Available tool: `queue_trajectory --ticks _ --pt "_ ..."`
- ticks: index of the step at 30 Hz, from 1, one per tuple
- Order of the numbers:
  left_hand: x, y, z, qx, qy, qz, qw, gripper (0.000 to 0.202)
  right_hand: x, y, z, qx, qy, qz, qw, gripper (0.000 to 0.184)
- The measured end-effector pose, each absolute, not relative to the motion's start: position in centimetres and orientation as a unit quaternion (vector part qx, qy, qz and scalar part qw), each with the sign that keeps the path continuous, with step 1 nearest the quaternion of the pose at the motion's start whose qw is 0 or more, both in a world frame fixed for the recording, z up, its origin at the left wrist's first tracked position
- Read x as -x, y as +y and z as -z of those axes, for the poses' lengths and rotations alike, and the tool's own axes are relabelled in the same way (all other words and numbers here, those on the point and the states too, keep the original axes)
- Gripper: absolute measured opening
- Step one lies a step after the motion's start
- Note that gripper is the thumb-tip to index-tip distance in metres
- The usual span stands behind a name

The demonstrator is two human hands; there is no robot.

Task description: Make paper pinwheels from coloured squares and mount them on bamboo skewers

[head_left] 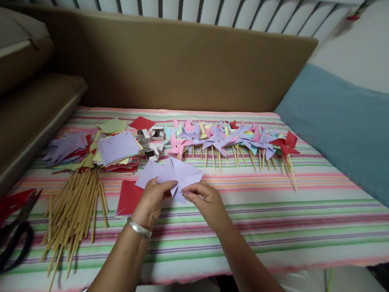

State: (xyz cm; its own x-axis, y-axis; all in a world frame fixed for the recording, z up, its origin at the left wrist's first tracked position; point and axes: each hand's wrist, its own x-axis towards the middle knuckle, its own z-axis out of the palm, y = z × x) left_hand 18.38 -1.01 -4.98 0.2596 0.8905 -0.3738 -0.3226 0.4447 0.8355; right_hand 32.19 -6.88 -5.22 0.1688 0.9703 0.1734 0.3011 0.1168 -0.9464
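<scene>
My left hand [154, 199] pinches a lilac paper square [183, 171] that has slits cut in from its corners. At its lower right edge, the fingertips of my right hand [205, 201] are closed on the same sheet. Another lilac piece [149, 172] lies against it on the left, partly hidden by my hand. Under my left hand a red paper square [128, 197] rests on the cloth. Finished paper pinwheels [217, 139] on sticks lie in a row beyond my hands, in lilac, pink, blue and red.
Left of my hands are a bundle of wooden sticks [78, 207], stacked coloured paper [119, 147] and more cut sheets [64, 147]. Small open boxes [158, 133] stand behind. Black-handled scissors [15, 234] lie at far left. A brown board [180, 64] walls the back of the striped cloth [274, 230].
</scene>
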Motion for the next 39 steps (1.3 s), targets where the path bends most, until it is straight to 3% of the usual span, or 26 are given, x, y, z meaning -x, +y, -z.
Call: queue_trajectory --ticks 14,29,39 --pt "-19.2 -1.6 5.3 -0.341 0.445 -0.391 0.730 0.025 -32.0 -6.2 5.3 0.629 -0.381 -0.441 0.515 0.020" --pt "-19.3 -1.7 4.8 -0.354 0.429 -0.365 0.747 0.025 -32.1 -6.1 5.1 0.667 -0.392 -0.399 0.492 0.020" --pt "-19.0 -1.2 5.3 -0.385 0.463 -0.380 0.702 0.022 -32.2 -6.5 5.0 0.675 -0.424 -0.383 0.467 0.018"
